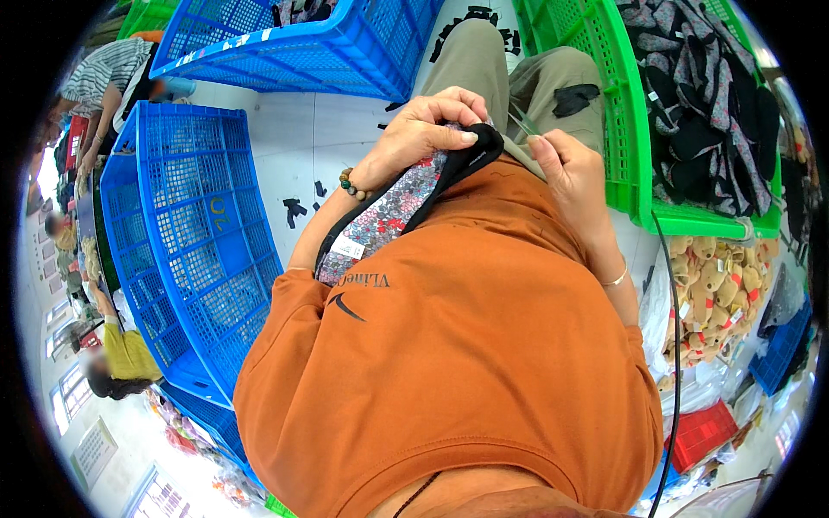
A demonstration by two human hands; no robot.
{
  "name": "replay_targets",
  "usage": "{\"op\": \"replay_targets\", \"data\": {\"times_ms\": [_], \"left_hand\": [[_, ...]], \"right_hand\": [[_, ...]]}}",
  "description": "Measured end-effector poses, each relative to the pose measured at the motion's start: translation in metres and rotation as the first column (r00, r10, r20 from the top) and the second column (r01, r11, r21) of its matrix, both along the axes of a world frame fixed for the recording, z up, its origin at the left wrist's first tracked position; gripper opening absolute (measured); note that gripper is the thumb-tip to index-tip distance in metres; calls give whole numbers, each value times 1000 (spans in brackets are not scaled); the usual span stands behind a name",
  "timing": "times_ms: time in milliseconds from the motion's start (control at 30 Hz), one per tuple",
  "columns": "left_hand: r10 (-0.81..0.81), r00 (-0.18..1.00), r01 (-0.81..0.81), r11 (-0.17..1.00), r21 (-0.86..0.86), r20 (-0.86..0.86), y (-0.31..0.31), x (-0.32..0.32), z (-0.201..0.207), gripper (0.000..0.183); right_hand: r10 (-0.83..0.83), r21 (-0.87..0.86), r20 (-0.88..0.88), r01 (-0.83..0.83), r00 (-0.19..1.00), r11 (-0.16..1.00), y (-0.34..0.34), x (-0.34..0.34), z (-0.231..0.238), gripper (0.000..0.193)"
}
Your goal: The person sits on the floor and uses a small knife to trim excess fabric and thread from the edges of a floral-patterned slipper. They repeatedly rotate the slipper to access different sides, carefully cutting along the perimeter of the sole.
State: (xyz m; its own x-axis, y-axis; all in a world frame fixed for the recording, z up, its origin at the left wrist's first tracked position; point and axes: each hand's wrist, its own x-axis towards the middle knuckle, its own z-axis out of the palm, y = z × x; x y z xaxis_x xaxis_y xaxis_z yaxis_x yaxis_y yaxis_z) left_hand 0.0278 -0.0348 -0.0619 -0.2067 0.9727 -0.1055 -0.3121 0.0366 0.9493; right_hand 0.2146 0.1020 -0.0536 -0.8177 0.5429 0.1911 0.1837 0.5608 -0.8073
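My left hand (432, 125) is closed on a long floral fabric piece (384, 203) with black edging and a small white label (347, 248). The piece runs back along my left forearm, and its black end curls over near my fingers, above my lap. Just to its right, my right hand (566, 168) is closed on a thin, pointed metal tool (522, 121). Its slim tips point toward the black end of the fabric. Whether it is tweezers or small snips, I cannot tell. A black fabric scrap (574, 99) lies on my right knee.
A green crate (635, 147) at my right holds many floral and black pieces. Blue crates stand ahead (345, 65) and left (207, 224). Black scraps (294, 210) lie on the floor. A dark cable (675, 345) hangs at right, near plush toys (712, 289). People work at far left.
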Motion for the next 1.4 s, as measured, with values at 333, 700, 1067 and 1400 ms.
{"op": "replay_targets", "data": {"times_ms": [333, 700, 1067, 1400], "left_hand": [[11, 997, -14, 1000, 27, 82, 0, -10, -5, 10], [-61, 637, -27, 994, 101, 769, 4, -9, -43, 31], [-166, 570, -11, 978, 210, 805, 6, -9, -62, 39], [-151, 780, 80, 987, 141, 608, 4, -21, -49, 18]], "right_hand": [[94, -592, -228, -215, 969, 777, -9, -21, -11, 14], [154, 396, -168, -76, 974, 915, 0, -9, -21, 31], [164, 545, -103, -82, 981, 835, -4, -26, -27, 32], [-14, -63, -127, 6, 992, 998, -2, -24, -32, 33]]}}
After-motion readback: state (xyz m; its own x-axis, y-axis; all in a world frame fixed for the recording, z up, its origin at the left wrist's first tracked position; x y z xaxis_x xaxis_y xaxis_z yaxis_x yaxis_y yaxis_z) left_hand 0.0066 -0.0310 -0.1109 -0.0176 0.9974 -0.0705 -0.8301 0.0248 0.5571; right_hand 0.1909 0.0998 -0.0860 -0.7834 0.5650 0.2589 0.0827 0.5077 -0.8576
